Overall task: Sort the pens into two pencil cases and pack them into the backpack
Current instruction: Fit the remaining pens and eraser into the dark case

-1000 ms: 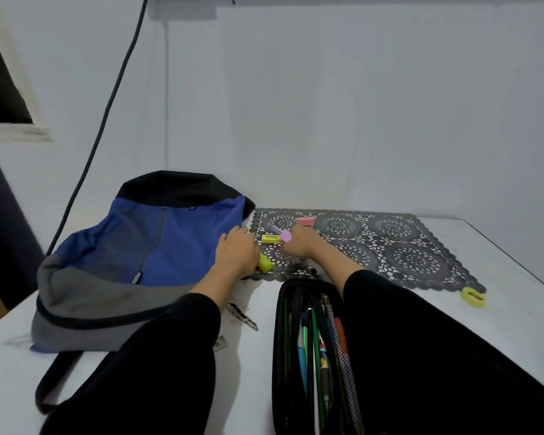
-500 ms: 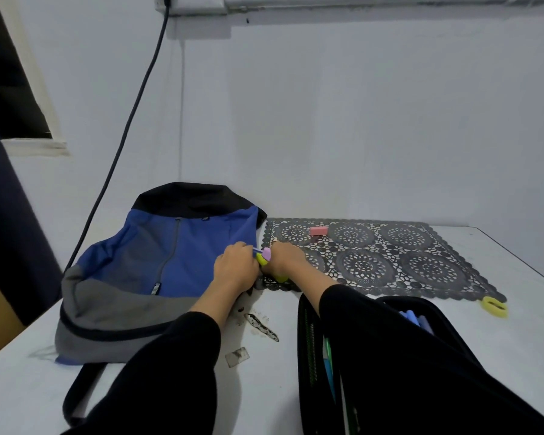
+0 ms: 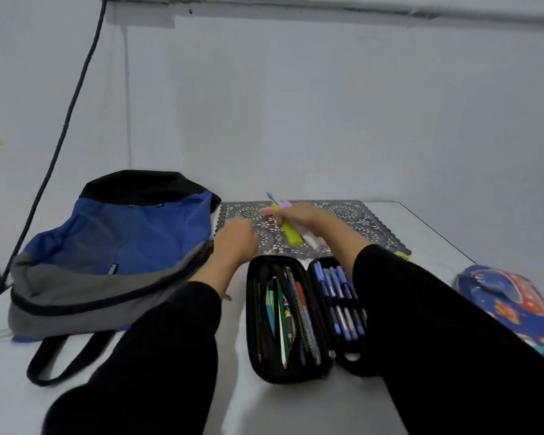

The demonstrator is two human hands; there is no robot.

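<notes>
R hand [image 3: 299,213]: fingers curled round a bundle, lifted above the mat [image 3: 368,221]; holds yellow highlighter [image 3: 291,235], slanting down toward the case, plus a purple pen [image 3: 272,197] poking up past the knuckles; a pinkish piece is also in the fist, can't ID.
L hand [image 3: 236,243]: back up, fingers curled down at the mat's near-left corner, just beside the backpack; can't tell if it holds anything.
Black pencil case [image 3: 250,309]: open flat on table [image 3: 296,409], near side of mat, between the forearms. L half has loose mixed pens [image 3: 283,318]; R half has blue pens [image 3: 336,293] under straps, partly covered by R sleeve.
Second case [image 3: 512,306]: blue w/ print, far R, well apart; zip state unclear.
Backpack [image 3: 117,246]: blue/grey/black, lying flat at L, straps toward viewer.
Pink eraser [image 3: 267,211]: on mat, just L of R hand.
Cable [image 3: 60,136]: dark, runs down the wall behind the backpack.
</notes>
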